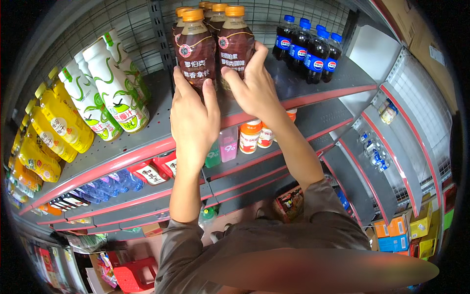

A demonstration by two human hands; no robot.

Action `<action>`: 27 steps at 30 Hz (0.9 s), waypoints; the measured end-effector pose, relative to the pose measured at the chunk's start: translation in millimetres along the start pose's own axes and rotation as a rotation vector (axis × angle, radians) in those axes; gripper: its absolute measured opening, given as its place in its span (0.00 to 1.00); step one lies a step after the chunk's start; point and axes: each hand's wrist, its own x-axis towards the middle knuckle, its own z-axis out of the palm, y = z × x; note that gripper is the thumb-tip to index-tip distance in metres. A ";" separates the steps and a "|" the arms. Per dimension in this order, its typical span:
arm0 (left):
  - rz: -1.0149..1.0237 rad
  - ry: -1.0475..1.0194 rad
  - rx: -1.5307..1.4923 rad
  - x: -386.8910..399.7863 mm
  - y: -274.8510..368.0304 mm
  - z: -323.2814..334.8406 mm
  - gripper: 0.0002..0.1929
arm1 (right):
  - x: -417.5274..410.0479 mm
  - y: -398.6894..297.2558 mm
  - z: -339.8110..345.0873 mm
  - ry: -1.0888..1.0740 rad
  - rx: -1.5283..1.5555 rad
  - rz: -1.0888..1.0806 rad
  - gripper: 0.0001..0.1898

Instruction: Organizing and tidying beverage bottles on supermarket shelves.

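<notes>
Two brown coffee drink bottles with orange caps stand upright side by side at the front of a grey metal shelf. My left hand (194, 115) grips the lower part of the left bottle (194, 47), its thumb on the right side and fingers on the left. Around the right bottle (235, 44) is my right hand (255, 86), with the thumb across the front and the fingers on its right side. Behind these two, several more bottles of the same kind (217, 16) are partly hidden. Both bases are covered by my hands or hard to make out.
White-and-green coconut drink bottles (119, 93) and yellow drink bottles (60, 117) stand to the left. Several Pepsi bottles (315, 55) are to the right. A red-edged shelf lip (323, 96) runs below my hands. Lower shelves hold white-and-orange bottles (250, 136). A red plastic stool (136, 273) stands lower left.
</notes>
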 end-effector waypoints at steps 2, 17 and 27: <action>-0.003 -0.007 -0.003 1.4 0.2 1.9 0.36 | 1.3 1.1 2.9 0.011 -0.017 0.004 0.44; 0.066 0.184 -0.091 -5.4 3.8 0.2 0.43 | -30.4 8.8 -53.6 0.179 -0.009 -0.060 0.44; 0.452 0.338 -0.122 -25.8 71.1 57.5 0.24 | -27.2 123.9 -179.2 0.595 -0.030 -0.036 0.18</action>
